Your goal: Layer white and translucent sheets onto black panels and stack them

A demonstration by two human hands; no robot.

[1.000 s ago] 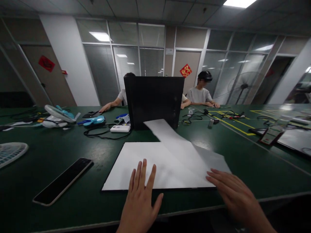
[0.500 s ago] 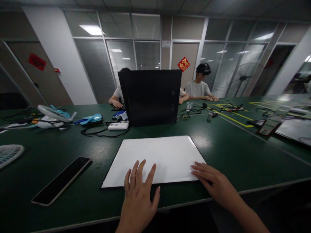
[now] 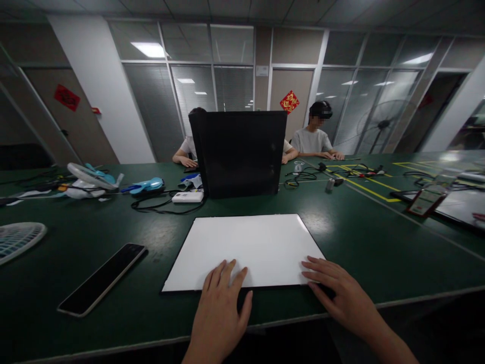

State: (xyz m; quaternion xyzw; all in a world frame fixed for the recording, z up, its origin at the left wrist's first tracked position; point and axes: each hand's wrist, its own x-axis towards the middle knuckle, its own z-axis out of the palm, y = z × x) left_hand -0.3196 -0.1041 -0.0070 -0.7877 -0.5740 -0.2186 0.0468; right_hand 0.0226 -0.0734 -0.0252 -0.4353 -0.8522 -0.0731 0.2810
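Observation:
A white board (image 3: 246,240) with a thin black edge lies flat on the green table in front of me. My left hand (image 3: 223,303) is over its near edge, palm down, fingers stretched forward and the thumb apart; the fingertips rest on or just over the white surface. At the near right corner, my right hand (image 3: 337,288) lies with its fingers extended over the board's edge. Neither hand holds anything. To the left of the board is a smartphone (image 3: 102,280) with a dark screen.
A large black panel (image 3: 242,151) stands upright behind the board and partly hides a person. Another person (image 3: 312,134) sits farther right. A white power bank-like box (image 3: 187,197), cables, a light blue fan-like object (image 3: 147,185) and a white round grille (image 3: 20,240) lie leftward.
My left hand has come down and nearer to me, its fingers less spread. My right hand has barely moved. The whole view has shifted slightly.

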